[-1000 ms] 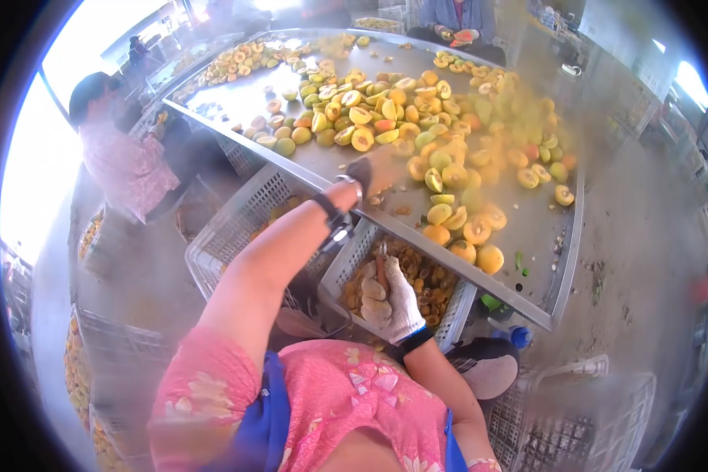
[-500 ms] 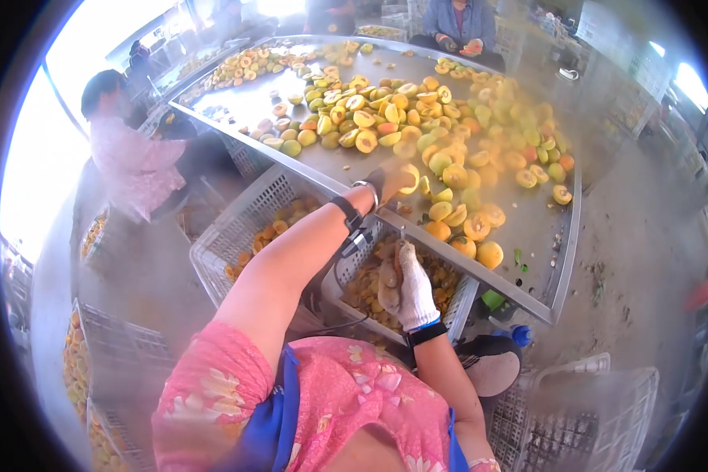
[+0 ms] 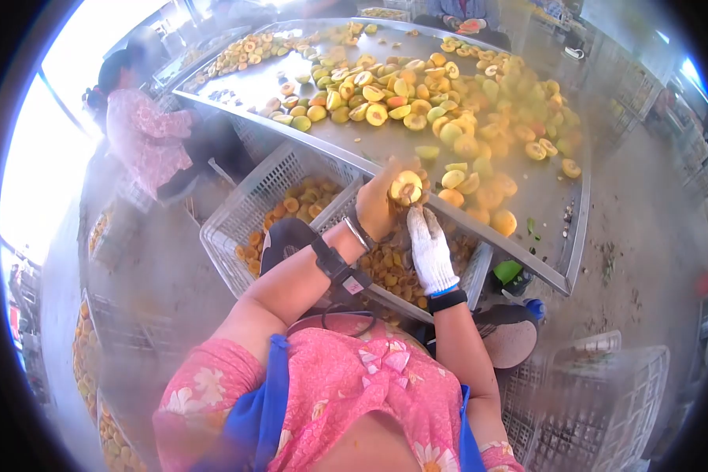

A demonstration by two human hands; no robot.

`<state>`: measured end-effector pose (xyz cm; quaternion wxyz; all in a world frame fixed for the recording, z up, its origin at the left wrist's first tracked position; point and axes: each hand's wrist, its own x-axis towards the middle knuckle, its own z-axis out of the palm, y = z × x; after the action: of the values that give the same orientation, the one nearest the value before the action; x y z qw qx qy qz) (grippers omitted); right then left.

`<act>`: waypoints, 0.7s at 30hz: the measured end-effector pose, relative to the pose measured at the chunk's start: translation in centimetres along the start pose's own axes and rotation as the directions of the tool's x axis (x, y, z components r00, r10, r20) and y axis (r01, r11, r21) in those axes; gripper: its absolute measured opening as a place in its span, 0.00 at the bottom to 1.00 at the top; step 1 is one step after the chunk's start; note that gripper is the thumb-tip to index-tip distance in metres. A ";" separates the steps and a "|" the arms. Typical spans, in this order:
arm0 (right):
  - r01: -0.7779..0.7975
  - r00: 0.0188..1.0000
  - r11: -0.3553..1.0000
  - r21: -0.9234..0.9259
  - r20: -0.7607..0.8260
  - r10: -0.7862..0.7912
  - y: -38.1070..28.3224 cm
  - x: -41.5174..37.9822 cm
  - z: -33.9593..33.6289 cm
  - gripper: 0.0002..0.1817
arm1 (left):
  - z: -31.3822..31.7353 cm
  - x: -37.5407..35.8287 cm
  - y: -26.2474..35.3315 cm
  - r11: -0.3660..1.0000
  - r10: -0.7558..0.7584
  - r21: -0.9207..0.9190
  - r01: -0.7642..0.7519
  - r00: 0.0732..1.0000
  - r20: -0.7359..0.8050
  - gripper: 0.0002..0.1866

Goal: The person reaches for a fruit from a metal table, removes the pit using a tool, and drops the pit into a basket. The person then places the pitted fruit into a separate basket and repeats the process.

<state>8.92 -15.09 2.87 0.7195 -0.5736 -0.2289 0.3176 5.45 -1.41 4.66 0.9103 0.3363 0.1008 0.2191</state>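
My bare left hand (image 3: 379, 203) is closed around a halved yellow peach (image 3: 405, 187). The cut face is turned up and shows a brown center. Just below it, my right hand (image 3: 433, 256), in a white knitted glove with soiled fingertips, reaches up against the peach half. Its fingers are bent together; whatever they grip is too small and hidden to make out. Both hands are at the near edge of a metal table (image 3: 354, 161) heaped with peach halves (image 3: 417, 98). Beneath them stands a crate (image 3: 480, 275) of small yellow-brown pieces.
To the left, a white plastic crate (image 3: 220, 244) holds more peach halves. A person in a pink top (image 3: 145, 138) sits at the far left, and another person's hands (image 3: 468, 25) are across the table. Stacked crates (image 3: 606, 409) stand at lower right.
My left hand has come back from the fruit on the table with a peach half in it. My right hand has risen from over the crate to meet it.
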 end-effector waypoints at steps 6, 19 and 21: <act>0.031 0.999 0.991 -0.129 -0.014 -0.033 -0.1 -0.3 -0.2 0.23 | -0.6 -0.4 -1.1 0.987 0.117 0.090 -0.131 0.983 0.142 0.21; 0.047 0.979 0.981 -0.190 0.204 -0.008 1.6 -0.5 -0.1 0.23 | 0.4 -1.6 -0.2 0.983 0.065 0.183 -0.034 0.985 -0.163 0.21; 0.013 0.978 0.987 -0.163 0.210 0.022 2.4 -0.5 -0.1 0.21 | 0.4 -1.8 0.0 0.976 0.036 0.217 0.012 0.976 -0.213 0.23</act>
<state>8.20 -15.16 0.57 0.6409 -0.5943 -0.3279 0.3584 4.05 -2.49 5.02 0.8505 0.4085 0.2204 0.2475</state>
